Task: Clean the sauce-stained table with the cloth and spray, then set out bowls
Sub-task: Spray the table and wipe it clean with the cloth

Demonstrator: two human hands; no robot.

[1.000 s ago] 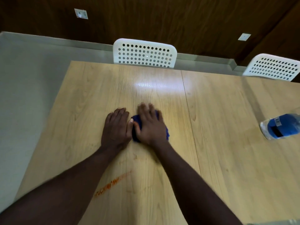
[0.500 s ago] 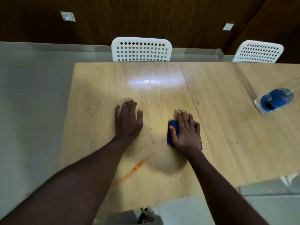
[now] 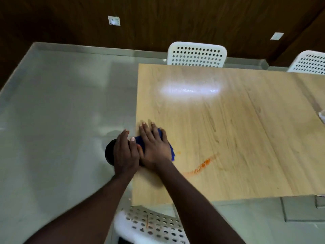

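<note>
My right hand lies flat on the folded dark-blue cloth, fingers straight and a little spread, palm pressing it down onto the light wood-grain table. The cloth sits right at the table's left edge. Blue shows past the heel of my palm on the right, between two of my fingers, and in a small patch beside my thumb.

My left hand is hard up against the right one, touching it along the thumb side. Its fingers are straight and held together, gripping nothing. It hangs just past the table's left edge, over the glossy grey-green floor. Under it a dark round shape peeks out, but I cannot tell what it is.

A curved orange sauce streak runs across the wood to the right of the cloth, apart from it and closer to the near edge. A faint orange speck sits just beside the cloth's right corner. Farther up the tabletop a bright patch of reflected light glares on the surface.

A white perforated plastic chair stands at the far side of the table, and a second white perforated chair is at the far right. The perforated white seat of a third chair shows below my forearms at the near edge. Behind everything is a dark wood-panelled wall with a pale socket plate on it. At the right border a sliver of something clear rests on the table, too cut off to identify.
</note>
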